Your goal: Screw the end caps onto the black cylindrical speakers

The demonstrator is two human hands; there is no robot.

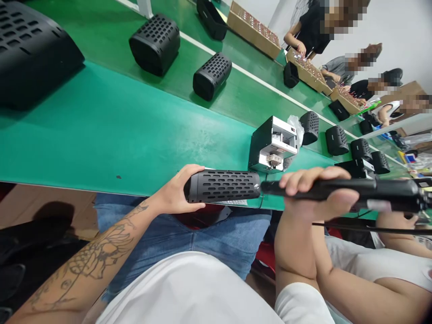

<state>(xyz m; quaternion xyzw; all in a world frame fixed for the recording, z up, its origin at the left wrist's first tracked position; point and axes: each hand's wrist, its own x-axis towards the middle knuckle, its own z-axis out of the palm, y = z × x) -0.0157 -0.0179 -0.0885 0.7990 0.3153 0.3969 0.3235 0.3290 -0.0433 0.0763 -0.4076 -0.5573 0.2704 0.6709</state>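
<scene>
My left hand (181,191) is wrapped round the left end of a black perforated speaker housing (225,185), which lies on its side at the near edge of the green bench. My right hand (315,191) grips a black electric screwdriver (357,189) held level, its tip pointing left. That tip meets the right end of the housing; the exact contact is too small to make out. Just beyond them stands a black and silver screw feeder (274,145). A cable hangs beside the housing's right end.
On the green conveyor (243,96) beyond stand several housings, among them one (155,44) at upper left and one (212,75) nearer the middle. A large housing (33,54) fills the left corner. Co-workers sit behind cardboard trays (254,29); another person (378,265) sits close on my right.
</scene>
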